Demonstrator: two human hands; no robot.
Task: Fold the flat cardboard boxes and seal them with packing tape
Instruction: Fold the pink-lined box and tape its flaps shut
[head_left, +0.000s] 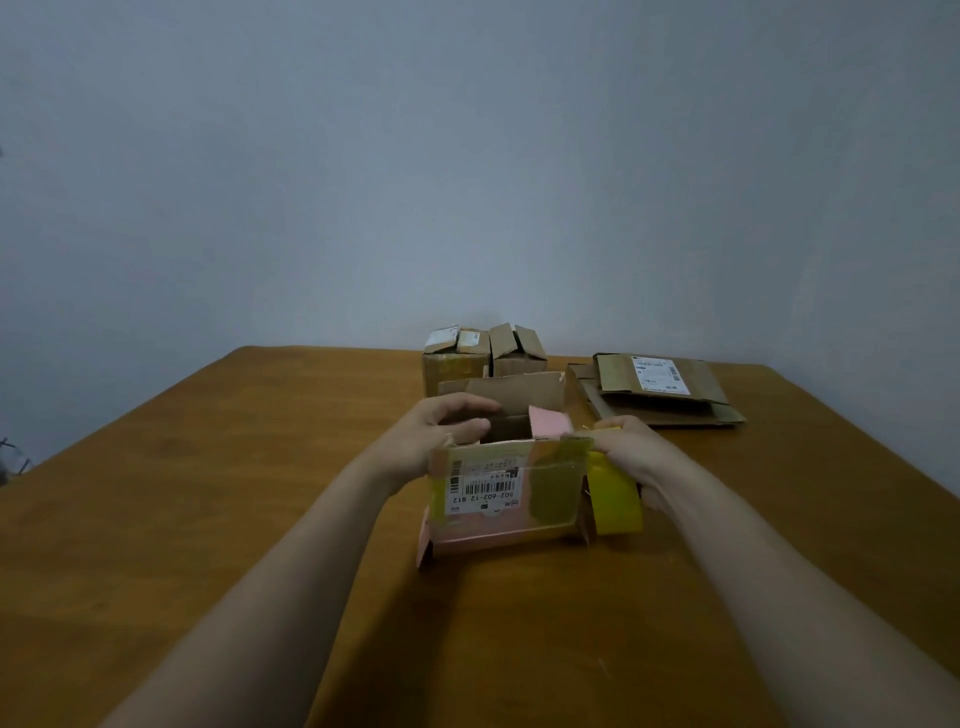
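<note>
On the wooden desk (260, 519) stood a pink cardboard box (498, 530) (label facing the camera), top open. The left hand (441, 436) gripped its left upper edge, and the right hand (631, 457) clutched its right end beside a yellow flap (615, 501).

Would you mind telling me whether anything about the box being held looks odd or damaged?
Yes: the pink box looks reused. Its shipping label reads upside down, and a loose strip of yellow tape sticks out from its right side, below the right hand.
</note>
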